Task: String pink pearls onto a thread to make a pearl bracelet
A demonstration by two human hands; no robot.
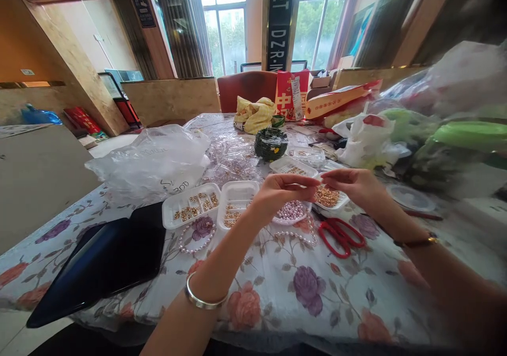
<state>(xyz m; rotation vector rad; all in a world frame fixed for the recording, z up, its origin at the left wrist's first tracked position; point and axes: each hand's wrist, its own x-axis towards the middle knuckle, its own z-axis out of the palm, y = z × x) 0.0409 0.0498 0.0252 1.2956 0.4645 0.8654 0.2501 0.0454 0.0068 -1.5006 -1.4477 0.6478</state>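
Observation:
My left hand [282, 191], a silver bangle on its wrist, is raised over the bead trays with thumb and fingers pinched together. Facing it, my right hand [354, 186] pinches too, its fingertips almost meeting the left ones. Whatever lies between the fingertips is too small to make out. Below them are a dish of pink-purple beads [291, 212] and a tray of gold beads [327, 196]. A strand of pearly beads [295, 235] lies on the cloth under my hands, beside red-handled scissors [341, 236]. A round beaded bracelet [197, 238] rests farther left.
White divided trays hold gold beads, one at left [191, 206] and one beside it [238, 191]. A dark glossy folder-like object [106, 261] lies at left, near a clear plastic bag [148, 158]. A green coil [270, 144], yellow cloth [253, 114] and lidded jar [455, 155] stand beyond.

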